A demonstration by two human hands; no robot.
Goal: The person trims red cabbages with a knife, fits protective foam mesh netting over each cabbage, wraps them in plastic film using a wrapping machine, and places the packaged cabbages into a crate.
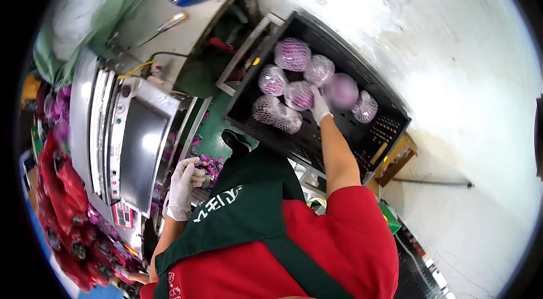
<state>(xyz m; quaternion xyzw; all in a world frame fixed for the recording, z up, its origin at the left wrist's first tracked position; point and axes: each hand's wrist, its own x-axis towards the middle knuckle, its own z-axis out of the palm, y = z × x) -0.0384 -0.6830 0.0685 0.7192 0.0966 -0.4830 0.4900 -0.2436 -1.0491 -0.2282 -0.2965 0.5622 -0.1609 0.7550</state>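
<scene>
Light pressure seemed best on the netted ball [296,96], with right hand [320,108] unclear in grip, left hand [184,183] loosely open.

CRATE [390,129]: black plastic, matt, perforated | BALLS [298,95]: purple under white open mesh, rough | GLOVES [181,189]: thin white film, matt, wrinkled | MACHINE [144,152]: smooth metal face, glossy, bright reflection | BAGS [62,191]: red plastic film, glossy, crumpled | APRON [249,208]: green cloth, matt | SHIRT [345,225]: red cloth, matt
</scene>
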